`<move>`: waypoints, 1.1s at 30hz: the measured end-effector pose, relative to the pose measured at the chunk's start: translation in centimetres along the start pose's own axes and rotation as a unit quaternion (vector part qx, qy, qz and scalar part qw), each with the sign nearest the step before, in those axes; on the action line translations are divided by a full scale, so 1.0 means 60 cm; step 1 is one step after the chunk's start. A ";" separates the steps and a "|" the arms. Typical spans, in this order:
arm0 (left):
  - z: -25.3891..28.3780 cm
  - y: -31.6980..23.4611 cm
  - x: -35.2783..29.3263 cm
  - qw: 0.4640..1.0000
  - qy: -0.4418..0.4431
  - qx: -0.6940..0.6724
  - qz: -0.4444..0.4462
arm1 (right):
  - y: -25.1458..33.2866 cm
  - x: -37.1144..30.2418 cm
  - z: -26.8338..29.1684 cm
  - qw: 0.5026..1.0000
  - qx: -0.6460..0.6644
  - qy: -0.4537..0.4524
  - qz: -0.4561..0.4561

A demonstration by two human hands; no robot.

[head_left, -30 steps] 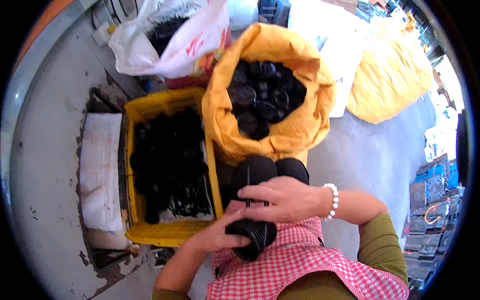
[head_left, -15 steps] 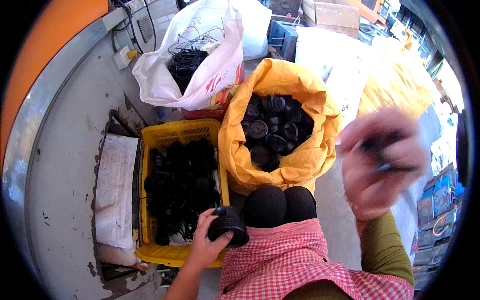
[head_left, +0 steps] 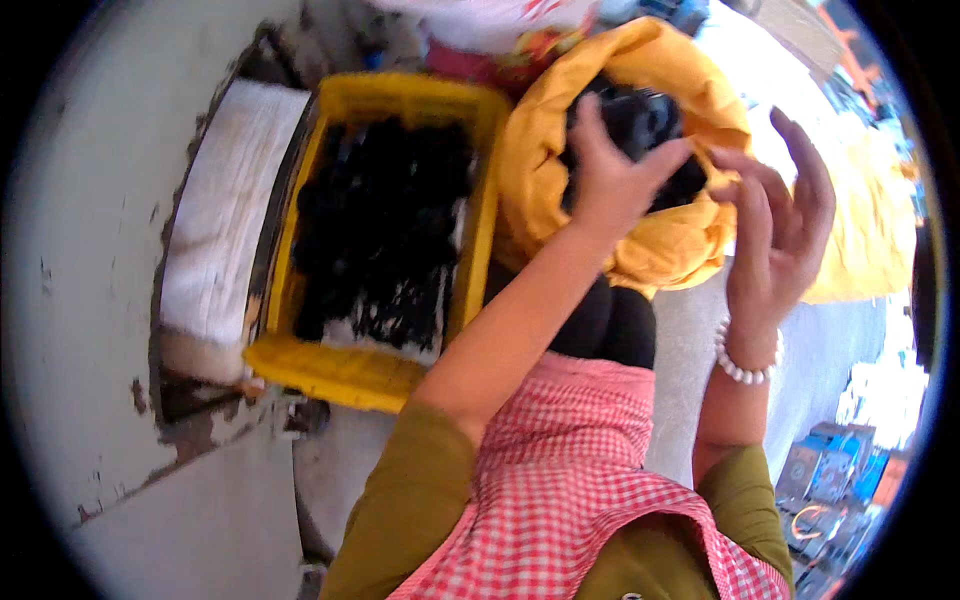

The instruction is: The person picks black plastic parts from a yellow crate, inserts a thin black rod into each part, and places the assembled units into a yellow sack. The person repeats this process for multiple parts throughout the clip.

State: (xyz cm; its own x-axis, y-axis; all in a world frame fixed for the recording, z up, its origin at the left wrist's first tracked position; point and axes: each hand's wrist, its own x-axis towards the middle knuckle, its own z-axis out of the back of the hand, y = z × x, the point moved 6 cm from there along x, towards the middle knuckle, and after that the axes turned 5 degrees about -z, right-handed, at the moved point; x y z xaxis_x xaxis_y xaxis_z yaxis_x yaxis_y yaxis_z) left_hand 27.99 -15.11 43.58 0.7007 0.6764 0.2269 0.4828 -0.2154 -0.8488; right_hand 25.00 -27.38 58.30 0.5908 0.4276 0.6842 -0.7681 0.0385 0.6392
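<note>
My left hand (head_left: 615,190) is over the mouth of the orange sack (head_left: 535,150), thumb and forefinger spread wide apart. A glossy black round plastic part (head_left: 645,115) shows just beyond these fingers, among dark parts in the sack; blur hides whether it touches them. My right hand (head_left: 775,220), a white bead bracelet at its wrist, is raised at the sack's right rim. Its fingers are apart with nothing seen between them. Left of the sack stands a yellow plastic crate (head_left: 485,250) holding a heap of black plastic parts (head_left: 385,220).
A grey machine panel (head_left: 90,260) with chipped paint runs along the left. White folded cloth (head_left: 230,210) lies between it and the crate. A white printed sack (head_left: 480,20) stands behind. Another orange sack (head_left: 865,220) is at the right, with blue equipment (head_left: 830,465) lower down.
My view has shifted. My left hand has moved from beside the crate to over the orange sack, no longer gripping the black part. My right hand has become clearer, its fingers spread.
</note>
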 end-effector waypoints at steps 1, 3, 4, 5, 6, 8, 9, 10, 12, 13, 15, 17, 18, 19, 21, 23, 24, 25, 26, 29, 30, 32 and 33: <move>-0.010 0.005 -0.002 1.000 0.015 -0.026 0.002 | -0.018 -0.029 0.000 0.999 -0.043 0.024 -0.007; 0.022 0.007 -0.014 1.000 0.017 -0.014 -0.020 | -0.070 -0.096 0.026 0.992 -0.090 0.060 -0.067; 0.051 0.011 -0.027 0.999 0.030 -0.005 -0.017 | -0.094 -0.133 0.044 0.983 -0.119 0.080 -0.113; 0.085 0.012 -0.038 0.999 0.038 0.003 -0.015 | -0.123 -0.171 0.063 0.973 -0.136 0.101 -0.157; 0.147 0.043 -0.055 0.996 -0.023 0.068 -0.059 | -0.142 -0.207 0.079 0.964 -0.134 0.097 -0.209; 0.294 0.055 -0.105 0.966 -0.161 0.172 0.104 | -0.184 -0.290 0.112 0.918 -0.110 0.087 -0.371; 0.389 0.079 -0.145 0.925 -0.224 0.290 0.104 | -0.195 -0.323 0.119 0.907 -0.113 0.089 -0.396; 0.446 0.068 -0.174 0.895 -0.254 0.330 0.158 | -0.201 -0.354 0.121 0.894 -0.117 0.085 -0.423; 0.625 0.112 -0.238 0.825 -0.276 0.473 0.143 | -0.202 -0.397 0.116 0.876 -0.104 0.109 -0.457; 0.722 0.129 -0.269 0.776 -0.293 0.546 0.117 | -0.202 -0.405 0.108 0.877 -0.101 0.119 -0.454; 0.761 0.083 -0.256 0.654 -0.225 0.703 0.163 | -0.191 -0.418 0.089 0.880 -0.101 0.126 -0.446; 0.796 0.085 -0.236 0.613 -0.093 0.749 0.233 | -0.182 -0.406 0.069 0.888 -0.110 0.147 -0.422; 0.801 0.091 -0.226 0.586 -0.025 0.766 0.264 | -0.179 -0.399 0.061 0.891 -0.113 0.157 -0.411; 0.794 0.081 -0.212 0.535 0.018 0.774 0.340 | -0.178 -0.393 0.056 0.892 -0.126 0.171 -0.399; 0.814 0.096 -0.205 0.509 0.066 0.767 0.385 | -0.179 -0.390 0.050 0.887 -0.125 0.189 -0.402; 0.826 0.103 -0.201 0.492 0.089 0.776 0.385 | -0.178 -0.385 0.044 0.887 -0.135 0.200 -0.393; 0.831 0.107 -0.208 0.488 0.088 0.787 0.368 | -0.176 -0.383 0.042 0.888 -0.146 0.205 -0.384; 0.826 0.105 -0.207 0.483 0.088 0.798 0.348 | -0.174 -0.384 0.040 0.889 -0.157 0.207 -0.376; 0.826 0.105 -0.203 0.496 0.087 0.789 0.353 | -0.171 -0.384 0.036 0.895 -0.166 0.207 -0.359; 0.814 0.109 -0.201 0.520 0.112 0.771 0.350 | -0.166 -0.382 0.025 0.906 -0.185 0.210 -0.318; 0.806 0.116 -0.211 0.521 0.139 0.772 0.338 | -0.164 -0.380 0.020 0.908 -0.187 0.212 -0.310; 0.766 0.113 -0.225 0.541 0.166 0.767 0.303 | -0.161 -0.379 0.021 0.908 -0.185 0.211 -0.310; 0.735 0.097 -0.238 0.560 0.166 0.762 0.280 | -0.162 -0.381 0.023 0.908 -0.178 0.206 -0.318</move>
State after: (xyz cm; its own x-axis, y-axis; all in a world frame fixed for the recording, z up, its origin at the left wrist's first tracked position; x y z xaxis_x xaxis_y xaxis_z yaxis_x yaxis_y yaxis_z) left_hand -2.36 5.07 14.33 0.6992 0.5799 -0.4181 -0.6928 0.6939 -0.1962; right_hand 19.31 -38.78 36.93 0.8563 0.5160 -0.0202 -0.3787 0.6540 0.6549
